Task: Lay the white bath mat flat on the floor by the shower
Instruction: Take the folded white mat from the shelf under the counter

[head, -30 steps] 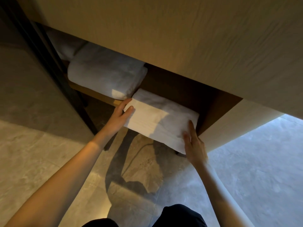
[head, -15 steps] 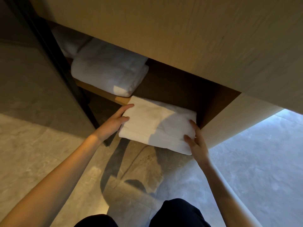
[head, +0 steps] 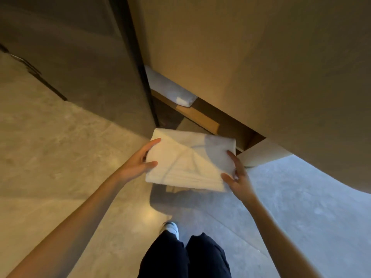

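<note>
Above the tiled floor (head: 60,157), left hand (head: 136,164) and right hand (head: 239,181) grip the folded bath mat (head: 190,161) by its ends.

White bath mat (head: 188,163), grey-beige mottled floor tiles (head: 60,147), black trousers (head: 184,257), tan wooden shelf (head: 197,116).

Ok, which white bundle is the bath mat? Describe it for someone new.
Start at the big beige cabinet and drop below its open shelf. The bath mat is the flat folded rectangle gripped between both hands, clear of the shelf, unlike the towel lying on it.
</note>
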### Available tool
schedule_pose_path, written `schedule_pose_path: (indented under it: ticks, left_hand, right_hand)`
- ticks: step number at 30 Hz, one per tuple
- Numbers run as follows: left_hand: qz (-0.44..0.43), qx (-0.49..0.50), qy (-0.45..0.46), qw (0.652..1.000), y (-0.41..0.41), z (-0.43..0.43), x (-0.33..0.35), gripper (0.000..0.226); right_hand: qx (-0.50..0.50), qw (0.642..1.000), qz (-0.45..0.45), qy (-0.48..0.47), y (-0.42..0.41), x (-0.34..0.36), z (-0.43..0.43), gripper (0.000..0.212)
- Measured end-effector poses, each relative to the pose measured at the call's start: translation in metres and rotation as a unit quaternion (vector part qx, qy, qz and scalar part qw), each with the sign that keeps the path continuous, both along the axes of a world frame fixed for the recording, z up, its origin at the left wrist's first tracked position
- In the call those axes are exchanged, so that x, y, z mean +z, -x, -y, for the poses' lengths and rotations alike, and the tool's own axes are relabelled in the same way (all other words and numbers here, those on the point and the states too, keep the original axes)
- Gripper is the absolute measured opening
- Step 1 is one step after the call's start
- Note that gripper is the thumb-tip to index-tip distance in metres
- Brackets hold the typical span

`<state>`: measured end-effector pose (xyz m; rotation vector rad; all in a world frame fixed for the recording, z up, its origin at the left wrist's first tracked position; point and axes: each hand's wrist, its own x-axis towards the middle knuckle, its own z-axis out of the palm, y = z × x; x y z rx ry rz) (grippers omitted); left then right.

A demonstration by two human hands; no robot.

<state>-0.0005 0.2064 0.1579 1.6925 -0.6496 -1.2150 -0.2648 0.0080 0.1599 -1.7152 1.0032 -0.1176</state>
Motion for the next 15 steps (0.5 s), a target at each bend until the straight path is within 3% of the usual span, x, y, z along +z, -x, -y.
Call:
schedule_pose_path:
  ticks: [8, 15]
  left_hand:
    - [0.027, 0.062, -0.016, 0.998, 0.021, -0.089, 0.161, 0.072]
    - [0.035, 0.144, -0.005, 0.989, 0.048, -0.160, 0.335, 0.071]
  right_hand:
    - [0.110, 0.993, -0.024, 0.018, -0.004, 0.145, -0.051, 0.069]
    - [0.171, 0.985, 0.027, 0.016, -0.023, 0.317, -0.077, 0.069]
